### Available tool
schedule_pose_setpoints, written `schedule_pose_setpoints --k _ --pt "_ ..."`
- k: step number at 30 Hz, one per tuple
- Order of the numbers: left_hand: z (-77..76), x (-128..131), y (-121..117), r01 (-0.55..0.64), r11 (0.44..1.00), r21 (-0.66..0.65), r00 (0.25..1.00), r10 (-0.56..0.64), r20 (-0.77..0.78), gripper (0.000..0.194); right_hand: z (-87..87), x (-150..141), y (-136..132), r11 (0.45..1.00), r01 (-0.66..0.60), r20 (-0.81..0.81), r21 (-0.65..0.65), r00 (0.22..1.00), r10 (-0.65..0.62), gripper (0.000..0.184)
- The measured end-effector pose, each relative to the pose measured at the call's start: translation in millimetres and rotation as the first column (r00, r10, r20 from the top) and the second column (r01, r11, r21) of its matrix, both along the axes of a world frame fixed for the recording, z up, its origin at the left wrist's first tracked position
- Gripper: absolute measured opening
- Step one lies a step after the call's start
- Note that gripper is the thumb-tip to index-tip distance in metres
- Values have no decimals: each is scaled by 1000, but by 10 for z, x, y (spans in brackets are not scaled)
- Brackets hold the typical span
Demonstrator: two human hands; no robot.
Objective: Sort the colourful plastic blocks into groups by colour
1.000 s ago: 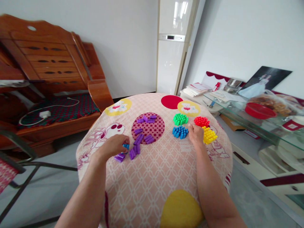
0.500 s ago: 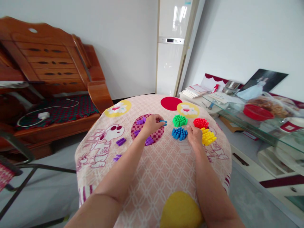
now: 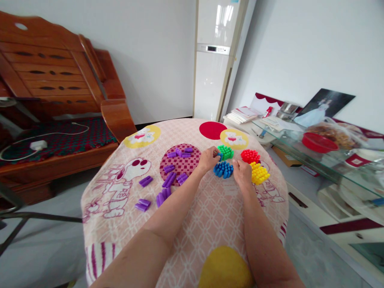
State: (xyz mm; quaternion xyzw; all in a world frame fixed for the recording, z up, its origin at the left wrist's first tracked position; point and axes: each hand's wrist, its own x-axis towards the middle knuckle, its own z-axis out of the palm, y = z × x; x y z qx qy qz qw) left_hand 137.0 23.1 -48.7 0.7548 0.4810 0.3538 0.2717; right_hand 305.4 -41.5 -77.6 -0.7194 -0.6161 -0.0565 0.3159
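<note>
My left hand (image 3: 209,159) pinches a small blue plastic piece (image 3: 220,155) just above the blue cluster, next to the green one. On the cloth stands a cluster of blue peg-like pieces (image 3: 223,170), with a green cluster (image 3: 226,152) behind it. My right hand (image 3: 242,171) is at the right side of the blue cluster, fingers curled together; whatever they may hold is hidden. To its right are a red cluster (image 3: 250,156) and a yellow cluster (image 3: 260,173). Several purple plastic pieces (image 3: 169,179) lie scattered left of my left hand, some partly behind my forearm.
A patterned cloth (image 3: 210,224) covers the round table. At the right, a glass-topped cabinet (image 3: 288,140) bears a red bowl (image 3: 319,143), papers and a photo. A wooden bench (image 3: 60,108) stands at the left, and a tall white air conditioner (image 3: 210,80) at the back.
My left hand has moved right with the blue piece, from over the dark red circle to the blue and green clusters. More purple pieces show. The view has shifted slightly; my right hand stays beside the blue cluster.
</note>
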Motion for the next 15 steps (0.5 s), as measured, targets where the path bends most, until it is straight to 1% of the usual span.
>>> schedule_pose_setpoints --k 3,7,12,15 --pt "-59 30 -32 0 999 -35 1000 1 12 20 -3 4 2 1000 -10 11 4 1000 10 42" --pt "-131 50 -60 -14 999 -50 1000 15 10 21 -6 3 4 1000 -11 19 9 1000 11 42" --pt "-168 25 -88 2 1000 -20 1000 -2 3 17 -2 -3 3 1000 -7 30 -4 1000 7 41" --pt "-158 6 -100 -42 999 9 999 42 17 16 -1 -4 4 1000 -8 29 -11 1000 8 41"
